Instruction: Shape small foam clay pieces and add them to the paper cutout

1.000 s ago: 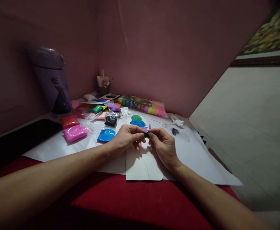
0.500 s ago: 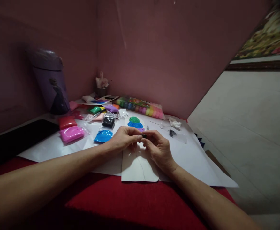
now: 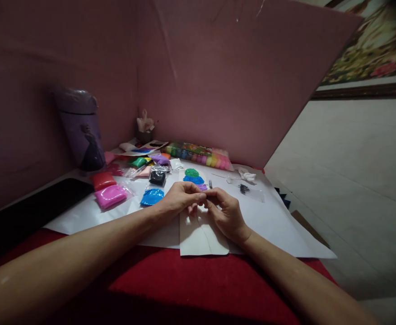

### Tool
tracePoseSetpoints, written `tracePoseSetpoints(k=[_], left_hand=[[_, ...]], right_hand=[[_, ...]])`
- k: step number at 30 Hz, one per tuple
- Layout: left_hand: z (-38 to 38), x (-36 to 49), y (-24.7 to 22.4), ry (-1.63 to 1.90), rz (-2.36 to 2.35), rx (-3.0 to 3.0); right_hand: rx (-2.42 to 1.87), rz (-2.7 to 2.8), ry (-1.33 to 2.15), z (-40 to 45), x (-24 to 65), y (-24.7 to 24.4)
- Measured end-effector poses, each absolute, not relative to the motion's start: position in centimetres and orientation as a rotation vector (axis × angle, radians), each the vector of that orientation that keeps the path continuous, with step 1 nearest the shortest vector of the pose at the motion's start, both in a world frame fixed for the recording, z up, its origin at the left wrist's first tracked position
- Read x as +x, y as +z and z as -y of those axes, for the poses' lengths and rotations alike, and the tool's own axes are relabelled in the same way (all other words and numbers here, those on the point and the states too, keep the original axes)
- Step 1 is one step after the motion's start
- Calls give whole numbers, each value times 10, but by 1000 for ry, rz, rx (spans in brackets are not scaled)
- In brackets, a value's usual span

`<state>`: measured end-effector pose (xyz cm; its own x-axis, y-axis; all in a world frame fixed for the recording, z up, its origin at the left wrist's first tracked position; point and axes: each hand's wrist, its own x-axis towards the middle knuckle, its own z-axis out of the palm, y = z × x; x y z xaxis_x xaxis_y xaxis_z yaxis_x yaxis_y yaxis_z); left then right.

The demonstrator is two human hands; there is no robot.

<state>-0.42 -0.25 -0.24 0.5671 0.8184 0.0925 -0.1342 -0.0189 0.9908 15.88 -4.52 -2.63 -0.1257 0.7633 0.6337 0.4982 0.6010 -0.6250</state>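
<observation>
My left hand [image 3: 182, 198] and my right hand [image 3: 227, 214] meet fingertip to fingertip above a white card [image 3: 198, 243]. Both are closed in a pinch on a small black lump, which looks like modelling clay and is now hidden by the fingers. On the card's far end are textured patches of green clay [image 3: 191, 172], blue clay [image 3: 193, 179] and purple clay [image 3: 202, 187]. A pencil-like line runs down its near part. Just beyond my right hand the tines of a fork [image 3: 210, 183] show.
To the left lie bags of clay: black [image 3: 157, 176], blue [image 3: 152, 197], pink [image 3: 111, 197] and red [image 3: 103, 181]. A long pack of coloured clay [image 3: 198, 155] lies along the wall. Black scraps [image 3: 243, 188] sit on clear plastic at right. A purple container [image 3: 82, 131] stands back left.
The black lump showed between my fingertips before; the fingers now cover it. My hands stay together over the card. The whole view has shifted slightly.
</observation>
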Motion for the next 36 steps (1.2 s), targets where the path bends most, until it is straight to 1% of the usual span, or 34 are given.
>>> tracePoseSetpoints(k=[3, 8, 12, 19, 25, 30, 36], left_hand=[[5, -3, 2, 854, -688, 1364], [-1, -1, -2, 991, -716, 1257], [-10, -3, -9, 1081, -689, 1188], [-9, -4, -13, 986, -621, 1280], [-5, -1, -10, 902, -603, 1365], [-5, -3, -10, 914, -614, 1377], [-2, -4, -7, 876, -595, 1416]], right_hand=[[-1046, 1784, 260, 45, 157, -27], [-1029, 1561, 436, 37, 156, -34], [-1060, 1427, 507, 31, 160, -33], [-1044, 1421, 593, 33, 161, -30], [-1041, 1597, 467, 38, 158, -33], [-986, 1607, 589, 39, 159, -33], [-938, 1495, 703, 38, 158, -33]])
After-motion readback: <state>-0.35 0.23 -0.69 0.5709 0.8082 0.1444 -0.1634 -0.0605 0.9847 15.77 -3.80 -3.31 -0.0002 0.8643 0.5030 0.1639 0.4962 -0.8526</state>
